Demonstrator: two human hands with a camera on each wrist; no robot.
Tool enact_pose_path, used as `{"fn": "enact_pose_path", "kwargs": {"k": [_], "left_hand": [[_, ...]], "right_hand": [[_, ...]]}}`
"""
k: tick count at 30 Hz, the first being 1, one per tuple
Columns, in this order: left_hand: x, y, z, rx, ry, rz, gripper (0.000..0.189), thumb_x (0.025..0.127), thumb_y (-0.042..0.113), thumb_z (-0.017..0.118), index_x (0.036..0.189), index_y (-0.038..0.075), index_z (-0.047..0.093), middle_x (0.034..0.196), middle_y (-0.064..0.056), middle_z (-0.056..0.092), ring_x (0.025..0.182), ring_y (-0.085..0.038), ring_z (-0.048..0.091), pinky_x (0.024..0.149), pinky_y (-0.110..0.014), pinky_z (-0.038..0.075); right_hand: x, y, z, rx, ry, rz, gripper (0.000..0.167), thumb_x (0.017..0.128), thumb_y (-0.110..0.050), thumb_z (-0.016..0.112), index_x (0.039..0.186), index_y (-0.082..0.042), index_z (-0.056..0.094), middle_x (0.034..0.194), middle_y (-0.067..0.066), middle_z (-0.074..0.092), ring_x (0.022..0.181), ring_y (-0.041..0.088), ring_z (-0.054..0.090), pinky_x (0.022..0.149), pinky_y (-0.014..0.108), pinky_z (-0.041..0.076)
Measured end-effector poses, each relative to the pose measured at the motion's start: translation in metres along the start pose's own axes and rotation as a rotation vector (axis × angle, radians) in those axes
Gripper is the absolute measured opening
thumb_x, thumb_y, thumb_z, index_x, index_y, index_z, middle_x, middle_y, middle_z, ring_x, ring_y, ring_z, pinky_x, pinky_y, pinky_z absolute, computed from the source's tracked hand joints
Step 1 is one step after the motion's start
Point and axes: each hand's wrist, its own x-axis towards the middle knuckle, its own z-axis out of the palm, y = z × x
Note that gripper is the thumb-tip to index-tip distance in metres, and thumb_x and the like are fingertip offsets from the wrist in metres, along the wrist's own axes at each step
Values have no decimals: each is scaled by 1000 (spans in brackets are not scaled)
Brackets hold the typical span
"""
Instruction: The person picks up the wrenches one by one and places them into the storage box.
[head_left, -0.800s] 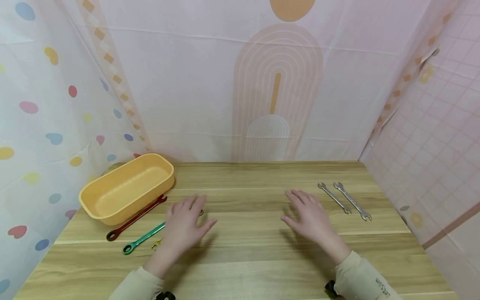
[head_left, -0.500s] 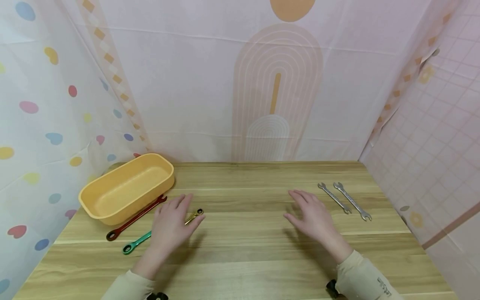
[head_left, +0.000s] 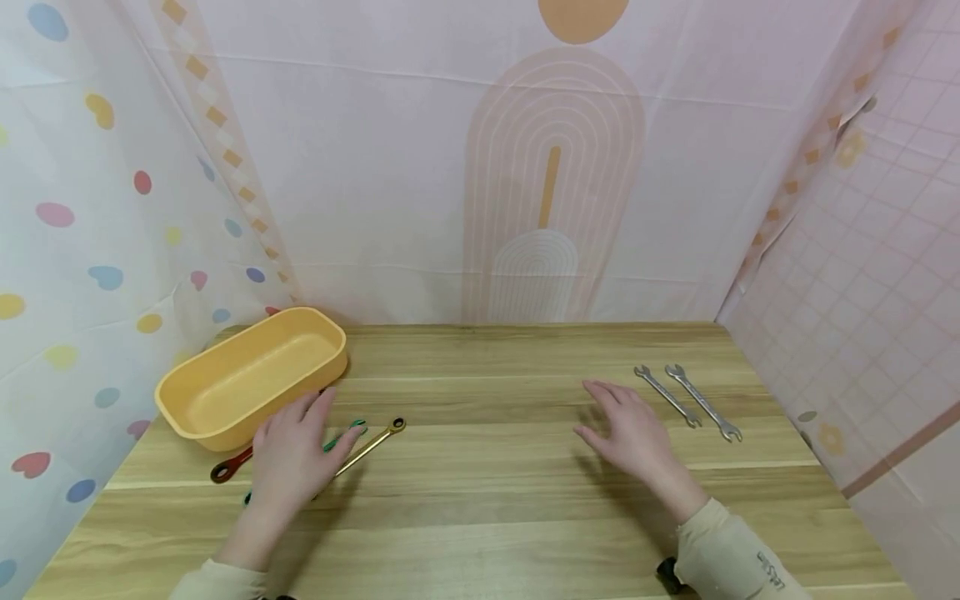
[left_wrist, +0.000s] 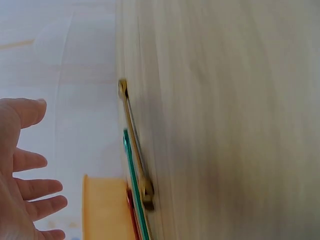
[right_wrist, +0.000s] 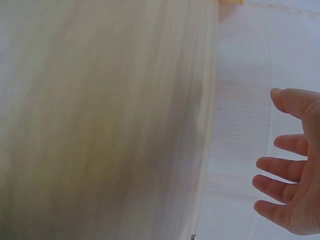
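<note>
My left hand (head_left: 292,454) hovers above the wrenches at the left, fingers spread and holding nothing. Partly hidden beneath it are a red wrench (head_left: 231,467) and a green wrench (left_wrist: 132,172); a gold wrench (head_left: 372,447) lies just right of them. Over the right half of the table hangs my right hand (head_left: 633,433), its fingers loosely extended and nothing in them. Two silver wrenches, a shorter one (head_left: 667,396) and a longer one (head_left: 703,402), lie side by side beyond it to the right.
A yellow-orange plastic basin (head_left: 255,379) stands at the back left of the wooden table (head_left: 487,500), close behind the red wrench. Patterned cloth curtains (head_left: 390,167) hang along the back and both sides.
My left hand has moved left, from over the gold and green wrenches toward the red one, uncovering most of the gold wrench. My right hand has shifted slightly right. The wrenches have stayed put.
</note>
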Motion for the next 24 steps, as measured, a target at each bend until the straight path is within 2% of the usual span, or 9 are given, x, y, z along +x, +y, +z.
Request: {"fn": "enact_pose_path", "kwargs": {"k": [4,10,14,19,24], "left_hand": [[0,-9,-8,3,37,-22,65,78,33,82,128,0,58,125,-26,58,108,-49,54,83,-71,35],[0,-23,-17,26,116,-9,62,76,30,81,124,-2,60,119,-31,60,103,-52,56,79,-72,37],[-1,-33,-23,43,144,-16,61,76,29,80,122,-4,59,117,-34,59,102,-53,56,78,-74,36],[0,-45,-29,63,131,-44,61,78,28,79,124,-7,58,117,-35,58,103,-55,54,78,-74,37],[3,-55,-38,82,79,-79,62,83,31,76,126,-8,55,120,-37,56,106,-56,52,79,-75,36]], "right_hand": [[-1,3,0,-13,15,-8,68,83,-32,80,137,1,54,130,22,60,118,41,55,101,56,42],[-2,5,-1,-6,11,-14,68,83,-31,80,137,1,55,130,22,60,119,41,55,101,56,42],[-2,9,-1,-16,3,-9,68,83,-31,81,137,1,55,130,22,59,119,42,54,101,56,42],[-3,16,-2,-47,5,-10,68,83,-33,81,136,1,55,129,22,60,119,41,54,100,56,43],[-4,20,-5,-62,11,-24,68,83,-34,80,136,1,55,129,23,59,118,41,55,100,55,43]]}}
